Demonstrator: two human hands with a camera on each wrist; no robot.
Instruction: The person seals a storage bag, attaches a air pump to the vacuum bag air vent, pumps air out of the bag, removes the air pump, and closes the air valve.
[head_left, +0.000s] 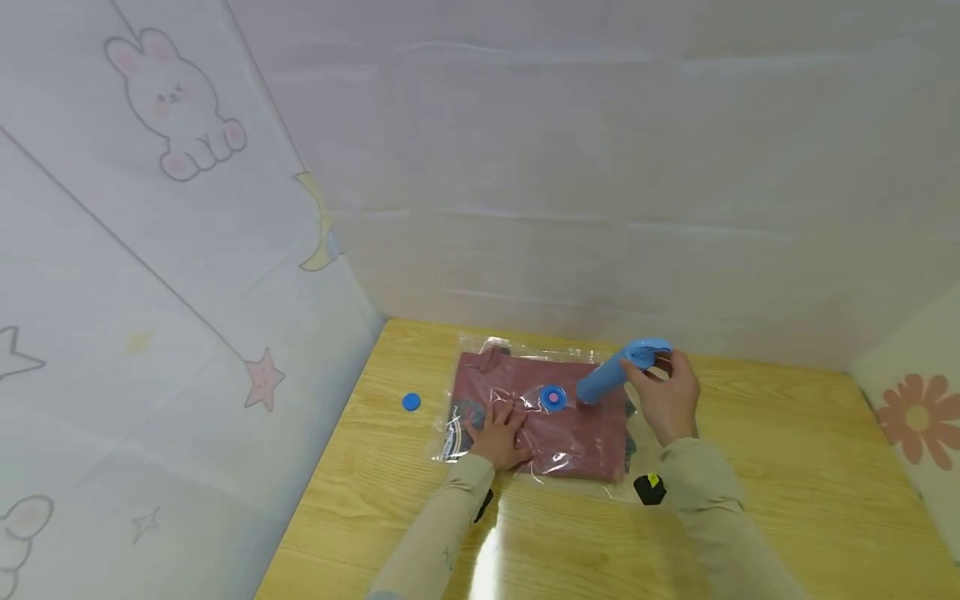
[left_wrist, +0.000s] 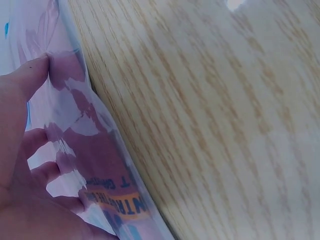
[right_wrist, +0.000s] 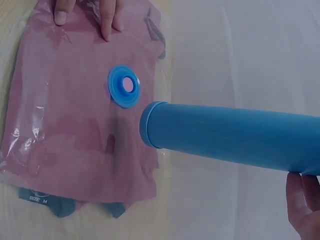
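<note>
Pump (head_left: pixel 603 382), blue: tilted over the bag (head_left: pixel 444 437), its lower end just beside the valve (head_left: pixel 553 398), apart from it; you cannot tell whether it touches the plastic.
Right hand (head_left: pixel 670 398), yours: fingers curled, gripping the pump's top end.
Left hand (head_left: pixel 498 437), yours: fingers spread, holding nothing, resting on the bag left of the valve and covering part of it.
Bag: clear, flat on the table (head_left: pixel 780 467), dark red cloth (head_left: pixel 573 446) inside.
Cap (head_left: pixel 411 402), blue: on the table, left of the bag.
Black item (head_left: pixel 649 489), yellow mark: beside your right sleeve (head_left: pixel 705 475).
Walls: pale; rabbit (head_left: pixel 176 104) at left, flower (head_left: pixel 918 419) at right.
</note>
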